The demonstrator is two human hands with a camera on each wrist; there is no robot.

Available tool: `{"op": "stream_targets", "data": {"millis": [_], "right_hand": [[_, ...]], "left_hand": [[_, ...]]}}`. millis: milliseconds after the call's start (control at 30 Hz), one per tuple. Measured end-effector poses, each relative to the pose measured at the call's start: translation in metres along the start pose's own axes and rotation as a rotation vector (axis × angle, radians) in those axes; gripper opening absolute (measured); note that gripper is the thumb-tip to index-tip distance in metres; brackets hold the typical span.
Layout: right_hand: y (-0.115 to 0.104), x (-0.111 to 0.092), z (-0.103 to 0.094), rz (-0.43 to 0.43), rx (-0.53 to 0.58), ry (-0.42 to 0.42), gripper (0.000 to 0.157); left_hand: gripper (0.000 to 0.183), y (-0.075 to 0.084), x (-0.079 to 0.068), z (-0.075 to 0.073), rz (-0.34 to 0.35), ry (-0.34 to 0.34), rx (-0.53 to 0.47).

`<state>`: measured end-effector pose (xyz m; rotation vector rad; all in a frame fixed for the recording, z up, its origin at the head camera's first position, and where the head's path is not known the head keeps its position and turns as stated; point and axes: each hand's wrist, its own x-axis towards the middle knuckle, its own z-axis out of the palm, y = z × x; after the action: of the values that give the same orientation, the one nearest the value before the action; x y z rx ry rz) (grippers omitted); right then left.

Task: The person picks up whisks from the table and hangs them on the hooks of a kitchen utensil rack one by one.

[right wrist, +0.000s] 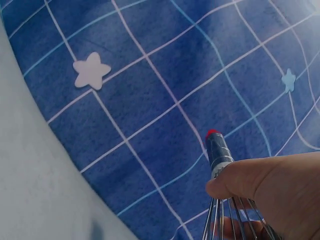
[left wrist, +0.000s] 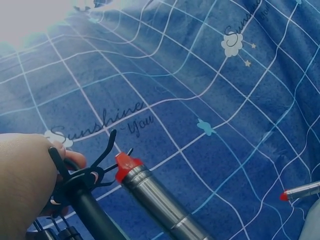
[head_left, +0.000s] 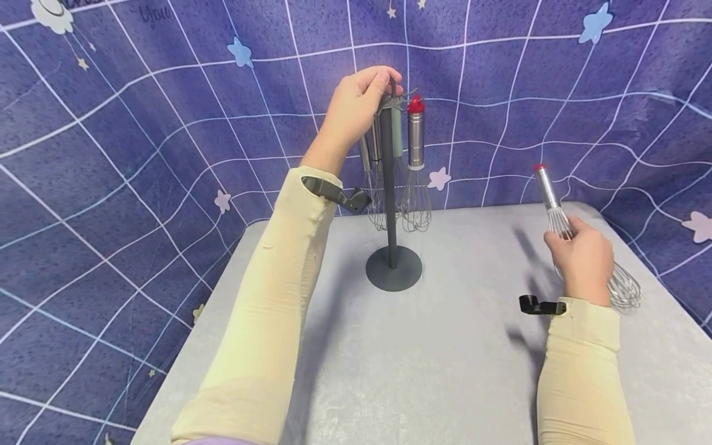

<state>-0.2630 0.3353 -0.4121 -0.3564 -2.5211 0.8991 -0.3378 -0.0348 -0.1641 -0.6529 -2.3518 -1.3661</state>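
Over on the right, the right hand [head_left: 585, 259] has a whisk [head_left: 547, 188], and the hold is on the wires, just below the handle. Thumb on one side, fingers curled round the other: the wires are pinched in between. The steel handle sticks out beyond the thumb, tilted, its red tip up and away from the person, while the rounded wire end reaches back past the outer side of the hand. Whether that end touches the grey table [head_left: 445, 358] I cannot tell.

Across to the left hand [head_left: 358, 102], high on the dark stand [head_left: 388, 185], thumb and fingers closing together on the very top of it, right beside the hooks. The stand is upright, its round base [head_left: 394, 269] flat on the table. From the hooks hangs a red-tipped whisk [head_left: 416, 136], just right of the pole, handle up and wires down, apart from the left fingers. A pale green handle [head_left: 397, 130] hangs between it and the pole, and more whisks hang on the left side, partly hidden by the arm. The held whisk is well apart from the stand, near the blue patterned cloth [head_left: 500, 74] behind the table.
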Motion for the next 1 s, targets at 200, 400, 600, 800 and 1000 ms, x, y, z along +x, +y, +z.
{"op": "stream_targets", "data": {"millis": [200,400,600,800,1000], "right_hand": [[-0.009,-0.002,-0.005,0.0,0.012,0.018,0.041],[-0.014,-0.002,-0.008,-0.006,0.033,0.056,0.05],[-0.017,-0.003,-0.009,-0.024,0.052,0.122,0.049],[-0.024,-0.005,-0.01,-0.065,0.071,0.167,0.043],[-0.03,-0.006,-0.005,-0.137,0.124,0.241,0.041]], "left_hand": [[0.029,0.001,-0.001,0.001,0.009,0.02,0.023],[0.029,0.001,-0.001,0.002,0.005,0.036,0.048],[0.03,0.003,-0.002,0.003,-0.003,0.043,0.082],[0.03,0.004,-0.003,0.003,-0.013,0.041,0.079],[0.031,0.004,-0.003,0.003,-0.019,0.042,0.063]]}}
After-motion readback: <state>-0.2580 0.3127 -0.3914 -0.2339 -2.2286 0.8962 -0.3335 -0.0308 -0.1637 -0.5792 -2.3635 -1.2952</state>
